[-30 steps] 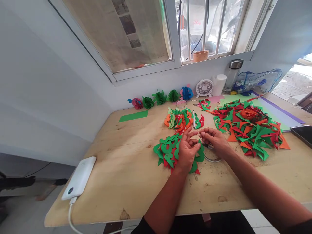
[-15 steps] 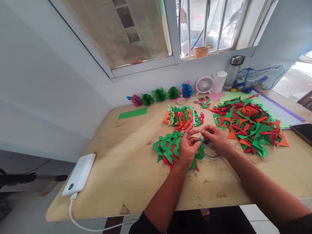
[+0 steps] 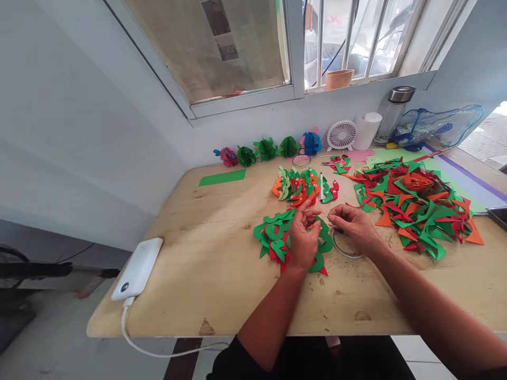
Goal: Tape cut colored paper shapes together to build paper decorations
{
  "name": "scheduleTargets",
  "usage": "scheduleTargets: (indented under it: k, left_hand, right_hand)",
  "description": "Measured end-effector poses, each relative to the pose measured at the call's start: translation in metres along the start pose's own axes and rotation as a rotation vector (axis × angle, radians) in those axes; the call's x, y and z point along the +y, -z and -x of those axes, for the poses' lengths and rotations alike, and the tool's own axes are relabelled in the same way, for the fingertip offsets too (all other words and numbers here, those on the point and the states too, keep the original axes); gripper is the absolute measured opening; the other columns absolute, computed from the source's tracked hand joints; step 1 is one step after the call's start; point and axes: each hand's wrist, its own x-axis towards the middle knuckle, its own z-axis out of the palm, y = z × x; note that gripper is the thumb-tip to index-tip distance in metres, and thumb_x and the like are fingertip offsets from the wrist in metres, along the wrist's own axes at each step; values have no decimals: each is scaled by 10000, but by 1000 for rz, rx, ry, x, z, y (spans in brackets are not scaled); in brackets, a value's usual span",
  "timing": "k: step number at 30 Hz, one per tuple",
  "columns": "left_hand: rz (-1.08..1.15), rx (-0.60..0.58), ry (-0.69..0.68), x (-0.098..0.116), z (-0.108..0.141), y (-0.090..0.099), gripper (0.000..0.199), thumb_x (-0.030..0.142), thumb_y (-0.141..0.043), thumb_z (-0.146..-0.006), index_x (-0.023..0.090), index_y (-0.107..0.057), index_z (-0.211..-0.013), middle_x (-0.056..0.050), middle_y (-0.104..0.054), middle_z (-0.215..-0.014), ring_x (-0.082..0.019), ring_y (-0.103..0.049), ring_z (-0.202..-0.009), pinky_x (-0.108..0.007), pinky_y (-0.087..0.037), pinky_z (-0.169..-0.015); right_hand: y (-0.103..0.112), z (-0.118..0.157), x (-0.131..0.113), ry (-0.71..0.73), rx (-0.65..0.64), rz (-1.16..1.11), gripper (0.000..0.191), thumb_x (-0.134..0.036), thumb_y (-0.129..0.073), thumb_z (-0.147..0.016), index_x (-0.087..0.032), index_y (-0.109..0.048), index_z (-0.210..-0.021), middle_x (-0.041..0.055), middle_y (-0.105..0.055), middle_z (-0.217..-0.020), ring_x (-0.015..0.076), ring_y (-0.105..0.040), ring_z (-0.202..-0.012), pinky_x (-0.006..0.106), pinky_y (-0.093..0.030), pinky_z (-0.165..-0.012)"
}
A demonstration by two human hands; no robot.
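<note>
Over a pile of green and red cut paper shapes (image 3: 273, 232) is my left hand (image 3: 304, 237), its fingers apart and curved, with nothing distinct in it. My right hand (image 3: 354, 227) is just to its right, thumb and forefinger pinched together; whatever lies between them is too small to make out. Something dark is partly hidden under its fingers. Beside it a pale ring-shaped cord (image 3: 345, 254) lies on the table. Behind the hands sits a second pile of orange, green and red curved pieces (image 3: 297, 187), with a white pen (image 3: 321, 187) at its right.
A large heap of paper scraps (image 3: 420, 206) covers the right side. Along the wall stand paper figures (image 3: 266, 149), a small fan (image 3: 341, 135) and a glass bottle (image 3: 392, 119). A green strip (image 3: 222, 178) and a cabled white power bank (image 3: 138, 268) lie left.
The view has shifted, so the near table edge sits higher in the picture. My hands have moved slightly apart, the left one farther from the right fingertips.
</note>
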Motion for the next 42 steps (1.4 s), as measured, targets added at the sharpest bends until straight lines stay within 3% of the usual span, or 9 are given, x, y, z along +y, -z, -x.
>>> scheduleTargets:
  k: [5, 9, 27, 36, 42]
  left_hand:
    - [35, 14, -8, 3, 0, 0, 515, 103, -605, -730, 225, -519, -1223, -40, -673, -923, -141, -634, -858, -275, -496, -788]
    - [26, -5, -34, 4, 0, 0, 524, 100, -594, -739, 229, -505, -1239, -46, -665, -960, -135, -626, -868, -275, -496, -806]
    - [170, 52, 136, 4, 3, -5, 546, 181, -673, -692, 194, -501, -1211, -1, -640, -783, -118, -631, -724, -279, -502, -763]
    - [105, 92, 154, 9, 3, -4, 522, 206, -677, -682, 188, -538, -1184, 2, -642, -740, -94, -586, -641, -182, -433, -563]
    - [80, 77, 138, 7, 3, -3, 495, 193, -672, -682, 197, -544, -1160, 4, -640, -746, -91, -577, -637, -199, -450, -595]
  right_hand:
    - [-2, 0, 2, 28, -51, 27, 331, -487, -683, -663, -173, -593, -710, 5, -555, -676, 99, -432, -565, 239, -341, -499]
    - [-3, 0, 5, 1, -81, 53, 307, -457, -695, -656, -168, -596, -695, -22, -514, -605, 80, -388, -509, 228, -294, -463]
    - [-4, 3, -7, 29, 102, 175, 290, -465, -654, -662, -179, -611, -655, 2, -572, -566, 101, -440, -490, 240, -350, -449]
    - [-8, 2, 5, 43, 107, 146, 265, -448, -651, -670, -187, -607, -666, 0, -564, -584, 113, -457, -519, 253, -362, -486]
    - [-8, 3, 3, 34, 104, 146, 299, -482, -647, -669, -189, -590, -662, 6, -568, -597, 110, -452, -508, 242, -356, -455]
